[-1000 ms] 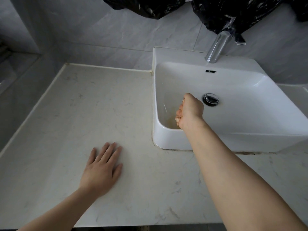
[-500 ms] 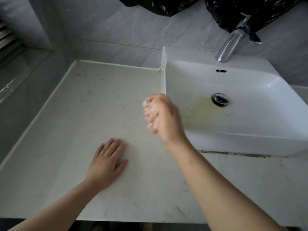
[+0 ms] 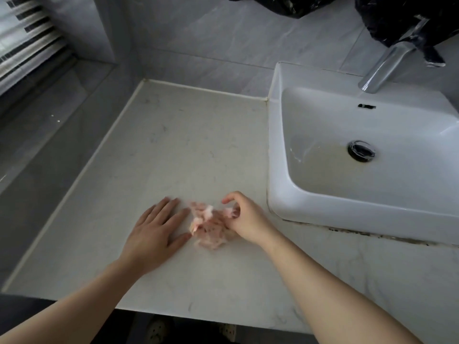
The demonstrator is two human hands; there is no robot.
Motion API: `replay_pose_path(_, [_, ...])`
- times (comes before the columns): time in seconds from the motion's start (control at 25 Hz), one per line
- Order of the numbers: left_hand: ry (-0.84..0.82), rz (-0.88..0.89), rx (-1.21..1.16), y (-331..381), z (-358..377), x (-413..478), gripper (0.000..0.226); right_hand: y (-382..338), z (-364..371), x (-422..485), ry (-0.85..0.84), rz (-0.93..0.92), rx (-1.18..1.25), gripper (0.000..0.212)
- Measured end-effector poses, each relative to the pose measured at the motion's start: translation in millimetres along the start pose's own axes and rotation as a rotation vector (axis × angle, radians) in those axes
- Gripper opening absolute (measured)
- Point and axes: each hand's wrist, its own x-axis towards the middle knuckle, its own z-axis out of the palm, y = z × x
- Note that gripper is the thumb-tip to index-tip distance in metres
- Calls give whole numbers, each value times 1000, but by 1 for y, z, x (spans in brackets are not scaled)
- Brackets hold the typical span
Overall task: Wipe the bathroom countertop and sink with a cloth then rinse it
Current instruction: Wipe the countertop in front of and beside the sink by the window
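Observation:
A crumpled pink cloth (image 3: pixel 210 225) lies on the pale marble countertop (image 3: pixel 173 150), left of the white sink (image 3: pixel 275 150). My right hand (image 3: pixel 246 218) rests on the cloth's right side, its fingers curled and pinching the fabric. Flat on the counter lies my left hand (image 3: pixel 155 230), fingers straight, its fingertips and thumb just at the cloth's left edge. The sink basin holds a yellowish wet film around the chrome drain (image 3: pixel 361 150).
A chrome faucet (image 3: pixel 383 69) leans over the sink's back rim, with black plastic bags (image 3: pixel 402 18) hanging above it. Grey tiled walls close the back and left. The counter's front edge runs near the bottom; dark grime lines the sink's base.
My right hand lifted the cloth out of the sink basin, carried it left and set it down on the counter beside my left hand. The camera view swung left.

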Motion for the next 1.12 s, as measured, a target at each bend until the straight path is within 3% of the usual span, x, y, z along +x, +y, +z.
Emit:
replay_pose_path(0.08, [-13, -18, 8, -5, -3, -2, 63, 12, 4, 1, 348, -146, -474, 38])
replay_pose_path(0.16, [-20, -9, 7, -8, -5, -2, 65, 16, 16, -3, 574, -334, -527, 26])
replay_pose_path(0.24, [-45, -6, 6, -9, -6, -1, 64, 10, 33, -2, 545, -428, -470, 10])
replay_pose_path(0.4, [-61, 3, 15, -18, -6, 1, 67, 27, 84, -16, 231, -514, -591, 36])
replay_pose_path(0.48, [-73, -46, 22, -30, -8, 4, 74, 41, 76, -13, 193, -623, -737, 44])
replay_pose_path(0.56, [-93, -79, 42, -41, -11, 12, 80, 38, 49, 28, 240, -457, -779, 50])
replay_pose_path(0.64, [-91, -140, 47, -52, -14, 25, 83, 16, 19, 81, 280, -50, -672, 51])
replay_pose_path(0.68, [-102, -181, 46, -58, -16, 34, 84, 8, 21, 89, 258, 62, -653, 51])
replay_pose_path(0.72, [-120, -216, 45, -64, -18, 42, 85, 7, 32, 84, 261, 18, -654, 51])
replay_pose_path(0.8, [-156, -253, 55, -76, -22, 55, 87, 9, 63, 43, 163, -308, -695, 58])
replay_pose_path(0.88, [-196, -235, 116, -83, -23, 62, 89, 14, 64, 22, 90, -427, -734, 67])
replay_pose_path(0.96, [-222, -154, 203, -86, -21, 66, 94, 8, 37, 72, 145, -306, -745, 70])
replay_pose_path(1.04, [-201, -84, 218, -89, -20, 67, 96, -10, 12, 132, 164, 7, -701, 68])
replay_pose_path(1.12, [-178, -59, 226, -92, -20, 66, 88, -19, 25, 143, 196, 15, -669, 74])
